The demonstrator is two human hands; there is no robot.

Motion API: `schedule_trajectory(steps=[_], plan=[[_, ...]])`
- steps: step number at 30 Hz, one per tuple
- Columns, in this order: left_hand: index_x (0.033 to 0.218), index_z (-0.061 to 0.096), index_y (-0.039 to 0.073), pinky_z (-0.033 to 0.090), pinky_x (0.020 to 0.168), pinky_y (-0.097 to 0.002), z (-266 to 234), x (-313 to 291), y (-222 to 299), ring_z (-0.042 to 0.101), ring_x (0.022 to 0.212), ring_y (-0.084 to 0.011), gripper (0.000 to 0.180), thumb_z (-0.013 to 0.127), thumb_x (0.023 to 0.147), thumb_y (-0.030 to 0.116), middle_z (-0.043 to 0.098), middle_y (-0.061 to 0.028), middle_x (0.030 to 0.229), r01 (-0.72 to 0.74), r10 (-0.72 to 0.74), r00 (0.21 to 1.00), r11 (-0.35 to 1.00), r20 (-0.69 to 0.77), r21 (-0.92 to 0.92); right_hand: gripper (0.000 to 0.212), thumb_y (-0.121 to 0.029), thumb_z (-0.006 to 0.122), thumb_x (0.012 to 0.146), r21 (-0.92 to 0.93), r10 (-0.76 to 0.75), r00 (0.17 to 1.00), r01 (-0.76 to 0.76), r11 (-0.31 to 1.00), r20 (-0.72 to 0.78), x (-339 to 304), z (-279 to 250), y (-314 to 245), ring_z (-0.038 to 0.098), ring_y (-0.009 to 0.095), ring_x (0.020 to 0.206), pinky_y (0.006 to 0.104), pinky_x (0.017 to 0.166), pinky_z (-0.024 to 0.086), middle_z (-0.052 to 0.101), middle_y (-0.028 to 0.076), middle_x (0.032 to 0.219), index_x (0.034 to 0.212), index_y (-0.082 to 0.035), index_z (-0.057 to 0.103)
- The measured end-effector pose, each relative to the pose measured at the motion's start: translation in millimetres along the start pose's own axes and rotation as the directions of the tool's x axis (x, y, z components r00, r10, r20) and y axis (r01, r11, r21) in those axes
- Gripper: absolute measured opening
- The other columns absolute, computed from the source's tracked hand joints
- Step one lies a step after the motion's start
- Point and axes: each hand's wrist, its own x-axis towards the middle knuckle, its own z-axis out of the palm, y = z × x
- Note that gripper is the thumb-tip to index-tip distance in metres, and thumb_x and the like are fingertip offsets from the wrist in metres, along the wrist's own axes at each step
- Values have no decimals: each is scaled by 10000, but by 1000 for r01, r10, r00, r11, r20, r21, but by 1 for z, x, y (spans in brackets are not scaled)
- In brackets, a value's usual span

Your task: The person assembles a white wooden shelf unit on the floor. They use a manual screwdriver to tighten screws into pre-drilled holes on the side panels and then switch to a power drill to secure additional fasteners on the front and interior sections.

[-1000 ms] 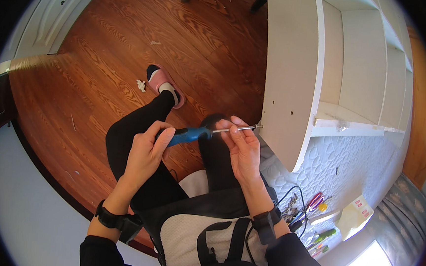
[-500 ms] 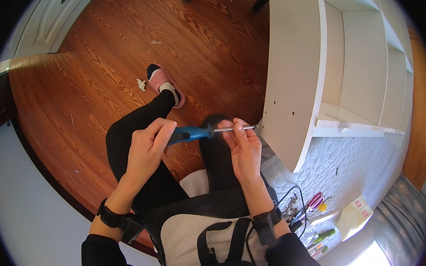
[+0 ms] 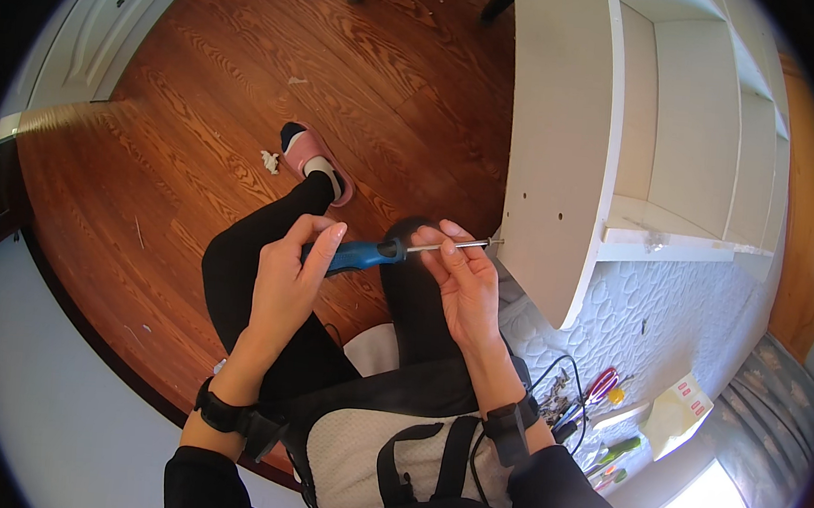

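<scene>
A blue screwdriver lies level across my lap, its metal shaft pointing right. My left hand holds the handle's end, with the thumb and fingers around it. The fingers of my right hand pinch the shaft near its tip. That tip meets a small screw at the left face of a white shelf unit. Two small dark holes show in that panel beside the screw.
On the pale quilted cover at the right lie red-handled scissors, a heap of small hardware and a black cable. A cream box stands beyond them. Crumpled white paper lies on the wooden floor near my pink slipper.
My left hand has turned on the handle, its fingers lifting and loosening, and shifted slightly right. The right hand and the shaft stay nearly in place.
</scene>
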Motion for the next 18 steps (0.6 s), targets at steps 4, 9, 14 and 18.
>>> schedule_trajectory(steps=[4, 9, 14, 18], plan=[[1137, 545, 7, 455, 690, -239, -5, -4, 4, 574, 758, -132, 315, 653, 889, 169, 627, -65, 850, -8, 9, 998, 1000, 69, -24, 229, -92, 527, 965, -18, 9, 999, -10, 1000, -44, -2, 2, 1, 627, 244, 1068, 283, 898, 536, 641, 165, 1121, 1176, -3, 545], [1177, 501, 15, 453, 663, -228, -2, -6, 3, 572, 731, -121, 382, 679, 863, 141, 598, -40, 797, -396, 395, 918, 918, -34, -31, 186, -119, 551, 958, -6, 7, 996, -8, 1000, -85, -2, 3, 2, 640, 220, 1040, 266, 865, 547, 656, 155, 1091, 1110, -14, 579], [1151, 518, 2, 430, 559, -231, -6, -8, 4, 524, 581, -111, 361, 681, 851, 120, 572, -32, 731, -47, 46, 999, 987, -10, -154, 184, -170, 588, 944, -39, 19, 990, -24, 999, -139, -1, 3, 3, 669, 187, 948, 252, 828, 555, 680, 146, 1025, 1051, -24, 617], [1143, 520, 4, 401, 525, -218, -7, -6, 6, 492, 546, -101, 355, 681, 850, 124, 565, -33, 719, -83, 83, 996, 996, 7, -18, 198, -195, 603, 937, -63, 41, 983, -53, 997, -180, -2, 5, 2, 676, 169, 906, 243, 805, 555, 686, 147, 1007, 1035, -25, 628]])
